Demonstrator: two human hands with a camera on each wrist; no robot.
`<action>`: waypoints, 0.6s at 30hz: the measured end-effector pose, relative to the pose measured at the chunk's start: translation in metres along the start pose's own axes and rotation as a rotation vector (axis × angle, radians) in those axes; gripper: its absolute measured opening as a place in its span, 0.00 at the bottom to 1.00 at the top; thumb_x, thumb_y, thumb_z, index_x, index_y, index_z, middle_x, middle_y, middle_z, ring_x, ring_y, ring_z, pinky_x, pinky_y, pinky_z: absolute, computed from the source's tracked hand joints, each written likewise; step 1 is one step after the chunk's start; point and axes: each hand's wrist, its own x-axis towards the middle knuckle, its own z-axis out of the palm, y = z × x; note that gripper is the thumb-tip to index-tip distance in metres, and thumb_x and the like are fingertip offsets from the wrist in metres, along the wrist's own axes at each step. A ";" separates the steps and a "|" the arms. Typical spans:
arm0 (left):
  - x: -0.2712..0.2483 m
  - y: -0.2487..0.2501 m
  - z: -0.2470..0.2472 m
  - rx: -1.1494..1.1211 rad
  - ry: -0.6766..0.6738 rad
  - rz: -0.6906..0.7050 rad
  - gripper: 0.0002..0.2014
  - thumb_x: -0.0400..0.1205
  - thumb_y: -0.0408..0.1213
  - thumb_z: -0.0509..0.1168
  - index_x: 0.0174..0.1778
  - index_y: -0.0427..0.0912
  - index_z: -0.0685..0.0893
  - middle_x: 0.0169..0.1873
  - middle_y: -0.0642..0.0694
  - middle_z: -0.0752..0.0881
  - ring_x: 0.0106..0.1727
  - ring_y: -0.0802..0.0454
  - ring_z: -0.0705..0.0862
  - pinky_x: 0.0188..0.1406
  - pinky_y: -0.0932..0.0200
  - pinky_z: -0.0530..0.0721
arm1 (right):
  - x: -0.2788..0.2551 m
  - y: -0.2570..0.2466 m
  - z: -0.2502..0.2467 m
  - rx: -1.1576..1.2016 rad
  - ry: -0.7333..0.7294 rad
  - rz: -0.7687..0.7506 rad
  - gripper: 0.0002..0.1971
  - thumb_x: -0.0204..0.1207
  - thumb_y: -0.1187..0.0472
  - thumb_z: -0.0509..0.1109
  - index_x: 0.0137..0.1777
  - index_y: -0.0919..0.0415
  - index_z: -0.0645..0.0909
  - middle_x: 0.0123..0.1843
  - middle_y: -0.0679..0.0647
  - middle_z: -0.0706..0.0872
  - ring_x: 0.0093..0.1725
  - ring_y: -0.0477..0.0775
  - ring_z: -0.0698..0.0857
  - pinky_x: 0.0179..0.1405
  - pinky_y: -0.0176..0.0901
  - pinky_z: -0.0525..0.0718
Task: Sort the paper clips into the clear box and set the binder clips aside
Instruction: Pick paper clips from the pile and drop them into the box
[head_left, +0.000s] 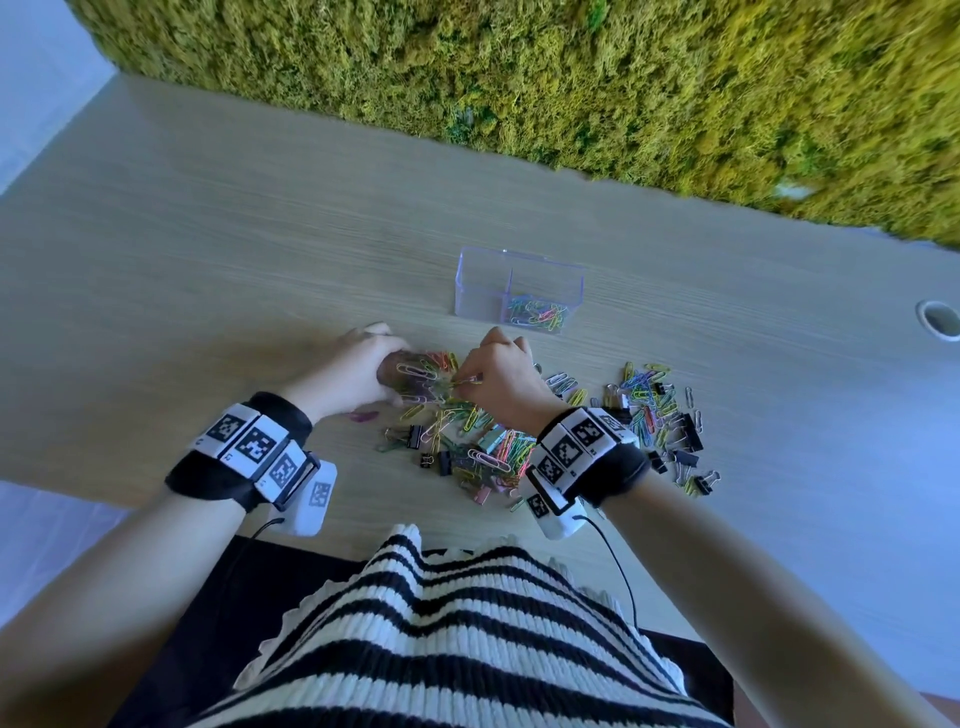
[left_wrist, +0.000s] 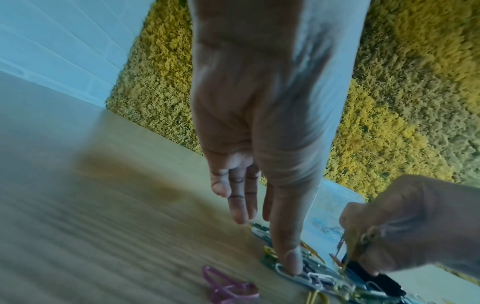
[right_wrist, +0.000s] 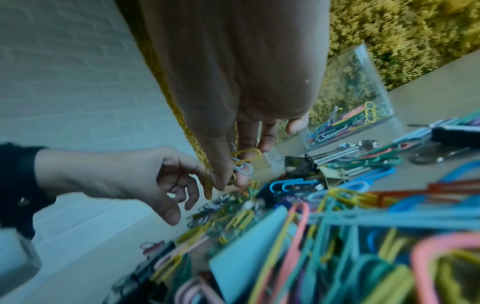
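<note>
Toward the table's (head_left: 208, 218) near edge lies one loose heap of paper clips (head_left: 467, 441), coloured wire loops, mixed with binder clips (head_left: 691, 431), mostly black; too many to count. One clear box (head_left: 470, 280), two compartments, stands mid-table beyond the heap; clips fill only its right compartment. Bare wood lies open left of the heap and back to the far edge. Left hand (head_left: 358, 369): fingers relaxed, thumb resting on the heap. Right hand (head_left: 504, 379): fingertips pinching a few paper clips.
</note>
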 end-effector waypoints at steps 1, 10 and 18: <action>-0.001 0.000 0.000 0.025 -0.012 -0.008 0.34 0.63 0.44 0.81 0.66 0.49 0.81 0.44 0.57 0.74 0.43 0.56 0.74 0.30 0.67 0.63 | 0.000 0.001 -0.001 0.045 0.021 0.019 0.12 0.68 0.54 0.77 0.51 0.53 0.88 0.50 0.52 0.87 0.57 0.51 0.72 0.56 0.47 0.62; 0.005 0.028 0.012 0.070 -0.086 0.051 0.28 0.68 0.45 0.78 0.65 0.52 0.80 0.48 0.51 0.79 0.49 0.51 0.82 0.37 0.64 0.72 | -0.009 0.007 -0.042 0.324 0.217 0.096 0.07 0.64 0.62 0.80 0.41 0.61 0.90 0.31 0.38 0.80 0.38 0.39 0.81 0.45 0.34 0.77; 0.010 0.017 0.012 0.043 -0.086 0.019 0.41 0.64 0.44 0.80 0.74 0.50 0.73 0.60 0.52 0.76 0.47 0.57 0.73 0.52 0.61 0.76 | 0.011 0.037 -0.100 0.185 0.498 0.094 0.06 0.65 0.59 0.79 0.41 0.58 0.91 0.40 0.54 0.90 0.51 0.59 0.82 0.53 0.58 0.78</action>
